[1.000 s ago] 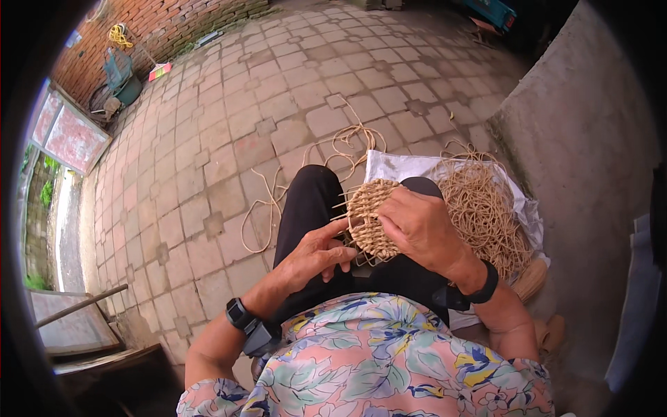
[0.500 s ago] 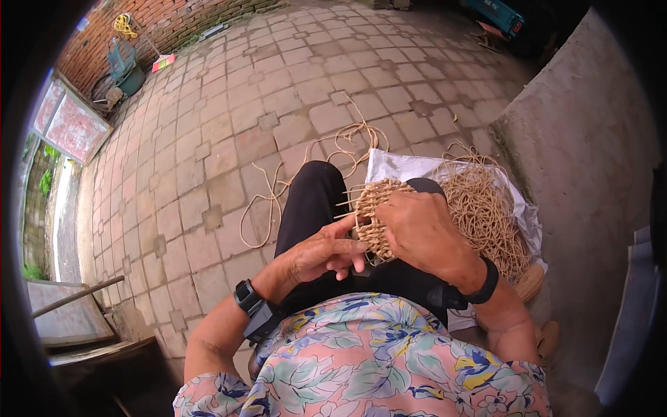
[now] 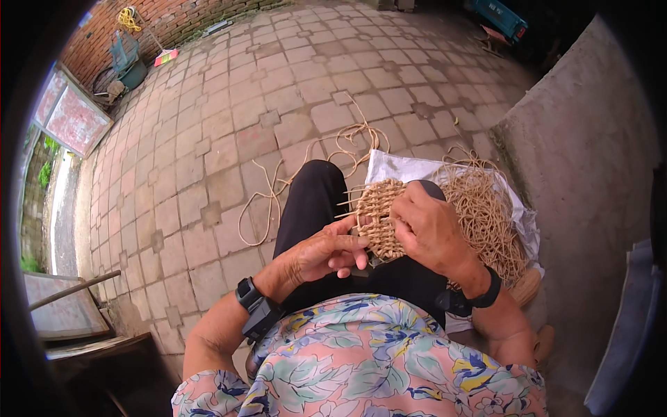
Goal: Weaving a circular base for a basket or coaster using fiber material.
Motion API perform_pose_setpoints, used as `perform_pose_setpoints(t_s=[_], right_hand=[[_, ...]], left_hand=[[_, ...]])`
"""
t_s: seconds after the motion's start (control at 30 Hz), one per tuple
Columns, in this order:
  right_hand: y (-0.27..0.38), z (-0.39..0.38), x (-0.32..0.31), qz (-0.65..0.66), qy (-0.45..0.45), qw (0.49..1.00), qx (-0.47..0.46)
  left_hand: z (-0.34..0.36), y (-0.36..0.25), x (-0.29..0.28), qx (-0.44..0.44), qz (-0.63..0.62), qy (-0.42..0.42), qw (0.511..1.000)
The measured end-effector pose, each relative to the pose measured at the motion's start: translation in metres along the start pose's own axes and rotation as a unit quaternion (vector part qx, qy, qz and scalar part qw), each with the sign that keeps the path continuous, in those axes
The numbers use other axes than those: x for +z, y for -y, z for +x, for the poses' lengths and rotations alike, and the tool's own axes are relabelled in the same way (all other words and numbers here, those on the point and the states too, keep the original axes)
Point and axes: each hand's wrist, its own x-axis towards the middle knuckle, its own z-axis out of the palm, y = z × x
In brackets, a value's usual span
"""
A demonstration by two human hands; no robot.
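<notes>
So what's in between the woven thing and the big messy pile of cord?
In the head view, the right hand lies between the woven piece and the pile of cord, with part of the dark-trousered right knee showing beyond it.

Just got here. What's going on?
A seated person handles a woven piece over their lap. The left hand touches its lower left edge; the right hand has curled fingers at its right side, any pinched strand unclear. Thin rods stick out at its upper left. Tangled cord lies on a white sheet to the right.
</notes>
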Motion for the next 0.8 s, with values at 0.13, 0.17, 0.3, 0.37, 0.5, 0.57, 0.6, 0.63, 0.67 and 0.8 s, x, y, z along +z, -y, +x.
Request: perform_pose_setpoints(t_s=[0.13,0.17,0.3,0.37,0.5,0.57,0.6,0.63,0.67,0.8], right_hand=[[-0.002,-0.001,0.016,0.043,-0.029,0.999,-0.011],[-0.002,-0.001,0.016,0.044,-0.035,0.998,-0.007],[0.0,-0.002,0.013,0.027,-0.026,0.999,-0.014],[0.005,-0.001,0.009,0.018,-0.045,0.998,-0.03],[0.001,0.014,0.003,0.007,-0.061,0.99,-0.13],[0.002,0.022,0.006,-0.009,-0.002,0.981,-0.192],[0.003,0.023,0.007,-0.008,-0.003,0.981,-0.193],[0.004,0.025,0.009,-0.029,0.0,0.977,-0.212],[0.004,0.026,0.01,-0.05,0.004,0.972,-0.229],[0.005,0.03,0.015,-0.064,0.018,0.962,-0.264]], left_hand=[[0.0,0.0,0.002,0.002,-0.002,-0.001,1.0],[0.0,0.001,0.002,-0.003,-0.018,-0.012,1.0],[-0.003,0.002,-0.001,-0.01,-0.097,-0.022,0.995],[-0.002,0.004,-0.001,0.003,-0.116,-0.015,0.993],[-0.003,0.012,-0.004,0.034,-0.179,0.027,0.983],[-0.002,0.015,-0.008,0.041,-0.199,0.046,0.978],[-0.002,0.015,-0.009,0.049,-0.22,0.063,0.972],[-0.004,0.015,-0.009,0.049,-0.219,0.063,0.972],[-0.005,0.014,-0.007,0.043,-0.223,0.06,0.972],[-0.013,0.002,0.002,0.045,-0.101,-0.024,0.994]])
